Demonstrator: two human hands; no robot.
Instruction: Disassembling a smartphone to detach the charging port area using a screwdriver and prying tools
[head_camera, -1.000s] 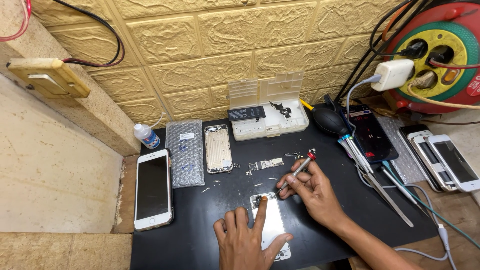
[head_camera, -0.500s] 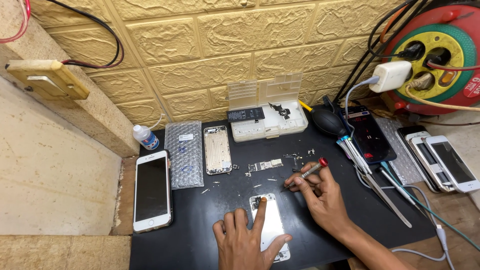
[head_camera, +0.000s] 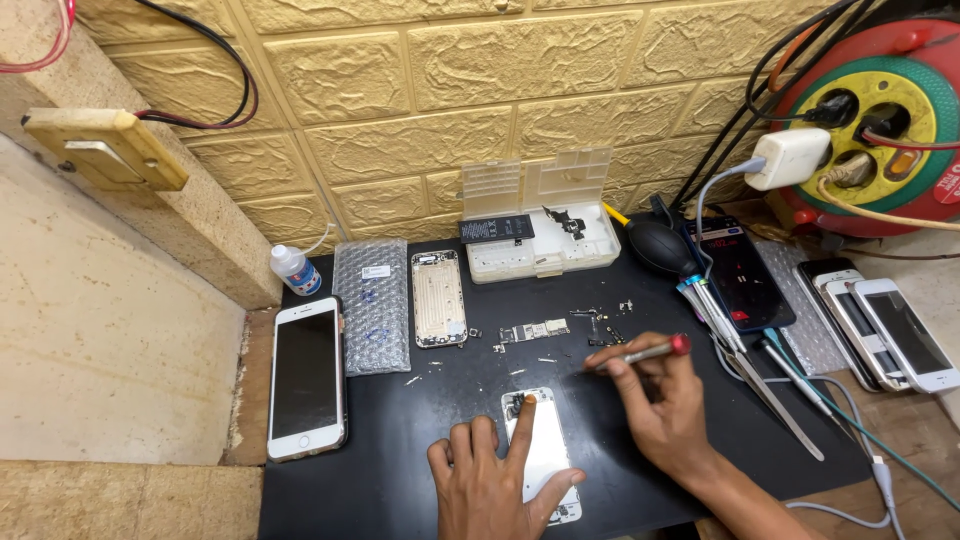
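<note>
Disassembly step: left hand (head_camera: 490, 490) presses flat, open, on the white phone (head_camera: 545, 455) at near bench centre; right hand (head_camera: 660, 405) grips a red-tipped screwdriver (head_camera: 640, 353), tip probably just beside a loose screw. Next needs precise tip placement.

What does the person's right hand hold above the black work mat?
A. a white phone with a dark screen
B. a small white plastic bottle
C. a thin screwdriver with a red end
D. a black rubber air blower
C: the right hand grips a thin screwdriver with a red end over the black work mat.
</note>
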